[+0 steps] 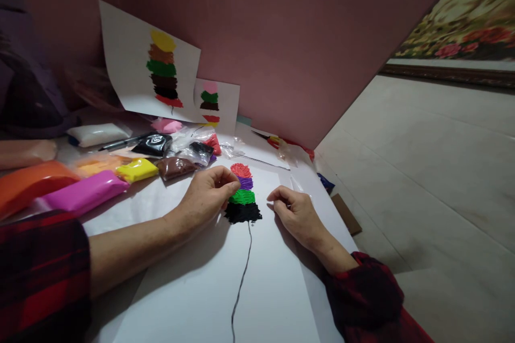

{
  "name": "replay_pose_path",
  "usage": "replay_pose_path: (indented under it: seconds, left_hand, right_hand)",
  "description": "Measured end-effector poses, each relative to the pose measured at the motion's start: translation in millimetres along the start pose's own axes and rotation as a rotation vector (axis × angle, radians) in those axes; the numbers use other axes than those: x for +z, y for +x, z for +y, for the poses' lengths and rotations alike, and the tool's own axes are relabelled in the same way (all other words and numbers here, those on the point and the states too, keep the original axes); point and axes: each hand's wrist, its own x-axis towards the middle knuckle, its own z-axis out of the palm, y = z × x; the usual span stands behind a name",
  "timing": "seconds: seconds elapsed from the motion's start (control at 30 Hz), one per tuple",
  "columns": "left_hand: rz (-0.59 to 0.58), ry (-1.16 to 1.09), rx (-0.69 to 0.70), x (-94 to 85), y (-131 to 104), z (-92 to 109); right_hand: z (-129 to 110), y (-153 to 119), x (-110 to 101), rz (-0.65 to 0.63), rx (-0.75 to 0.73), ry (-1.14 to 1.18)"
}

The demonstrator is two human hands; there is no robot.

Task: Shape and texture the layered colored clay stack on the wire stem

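On a white sheet [217,289] lies a stack of textured clay bands: red [240,170], purple [246,184], green [242,196] and black [243,213]. A thin dark wavy line [242,281] runs down the paper below the black band. My left hand [209,190] is at the left edge of the purple and green bands, thumb and index finger pinched together; whatever is between them is too small to name. My right hand [295,211] hovers just right of the bands, its fingers curled, and what its fingertips hold, if anything, cannot be made out.
Clay packets lie at the left: orange [34,185], magenta [86,193], yellow [137,170], brown [176,168] and black [153,144]. Two sheets with colored stacks [129,59] [229,99] lean on the pink wall. Scissors [273,141] and a thin rod [261,162] lie behind the bands.
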Motion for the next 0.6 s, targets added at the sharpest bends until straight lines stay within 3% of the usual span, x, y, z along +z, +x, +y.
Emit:
replay_pose_path:
  seconds: [0.2, 0.6]
  left_hand:
    - [-0.008, 0.001, 0.002, 0.2, -0.2, -0.6]
    - [-0.005, -0.014, 0.022, 0.3, -0.4, -0.8]
  right_hand:
    - [1.0, -0.4, 0.5, 0.021, 0.047, -0.037]
    - [1.7, -1.4, -0.8, -0.066, -0.091, -0.073]
